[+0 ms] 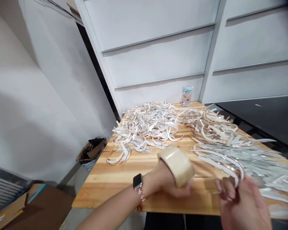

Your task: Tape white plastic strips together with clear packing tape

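My left hand [165,179], with a watch on its wrist, reaches over the front of the wooden table. It is closed around a wide roll of clear yellowish tape [180,164], its fingers partly hidden by the roll and blurred. To its right, my right hand [242,204] pinches the near ends of a few curved white strips [217,163] with shiny edges. Their far ends stretch away over the tabletop. Beside that hand lies a layer of pale, glossy strips [259,159].
A tangled heap of curled white strips [148,124] covers the back left of the wooden table [105,188]. Another pile [213,127] lies at the back right. A jar with a blue lid [186,96] stands by the wall. Cardboard boxes [40,207] sit on the floor at left.
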The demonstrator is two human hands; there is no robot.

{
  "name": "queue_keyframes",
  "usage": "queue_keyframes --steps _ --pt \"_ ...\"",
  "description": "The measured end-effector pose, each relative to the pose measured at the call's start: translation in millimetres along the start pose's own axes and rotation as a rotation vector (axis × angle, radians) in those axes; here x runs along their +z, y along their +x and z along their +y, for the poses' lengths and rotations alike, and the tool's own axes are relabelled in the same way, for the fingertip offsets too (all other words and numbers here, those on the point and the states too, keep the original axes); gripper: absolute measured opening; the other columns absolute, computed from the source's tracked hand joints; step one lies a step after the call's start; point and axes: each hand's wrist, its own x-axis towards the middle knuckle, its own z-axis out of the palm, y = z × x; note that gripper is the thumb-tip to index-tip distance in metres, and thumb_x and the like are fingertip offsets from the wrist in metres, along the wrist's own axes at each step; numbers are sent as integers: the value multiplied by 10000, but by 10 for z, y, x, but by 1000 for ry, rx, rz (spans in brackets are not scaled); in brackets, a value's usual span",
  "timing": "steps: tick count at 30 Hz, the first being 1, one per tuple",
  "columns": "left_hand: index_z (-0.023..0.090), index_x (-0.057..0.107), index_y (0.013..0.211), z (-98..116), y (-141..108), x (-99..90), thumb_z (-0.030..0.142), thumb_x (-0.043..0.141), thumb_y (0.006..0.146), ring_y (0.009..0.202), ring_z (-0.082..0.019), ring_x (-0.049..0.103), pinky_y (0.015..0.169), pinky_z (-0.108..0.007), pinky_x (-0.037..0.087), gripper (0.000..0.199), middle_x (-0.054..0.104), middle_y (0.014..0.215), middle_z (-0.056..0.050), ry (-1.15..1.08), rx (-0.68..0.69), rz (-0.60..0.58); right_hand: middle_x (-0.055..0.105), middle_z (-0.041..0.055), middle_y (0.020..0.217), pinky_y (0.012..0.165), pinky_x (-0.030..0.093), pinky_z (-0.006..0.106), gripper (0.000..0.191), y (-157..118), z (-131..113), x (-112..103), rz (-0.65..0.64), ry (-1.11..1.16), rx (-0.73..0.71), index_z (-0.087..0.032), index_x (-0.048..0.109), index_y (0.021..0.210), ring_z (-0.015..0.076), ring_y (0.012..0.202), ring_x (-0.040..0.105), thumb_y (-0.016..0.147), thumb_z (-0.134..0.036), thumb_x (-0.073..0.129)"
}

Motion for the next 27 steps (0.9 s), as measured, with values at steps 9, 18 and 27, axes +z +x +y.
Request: queue_keyframes --steps 9,18,27 --pt "201 601 634 -82 92 -12 354 637 734 680 -302 626 783 -450 505 186 634 627 -95 -15 -676 251 429 -81 500 645 524 299 329 -213 111 -441 -167 -163 122 -252 570 760 135 526 462 805 -526 747" --pt "131 665 956 -359 103 -251 449 563 780 962 -260 681 886 -351 523 378 731 998 -116 -799 -810 755 498 -88 431 539 461 250 363 -1076 909 -611 -97 -78 258 -244 601 803 99 420 444 838 -586 718" --pt "229 569 1055 -208 44 -233 564 534 809 1047 -268 669 932 -393 523 417 700 968 -59 -902 -563 990 667 29 484 393 433 247 527 -1133 1044 -755 -11 -264 418 -164 685 730 145 355 554 690 -680 783"
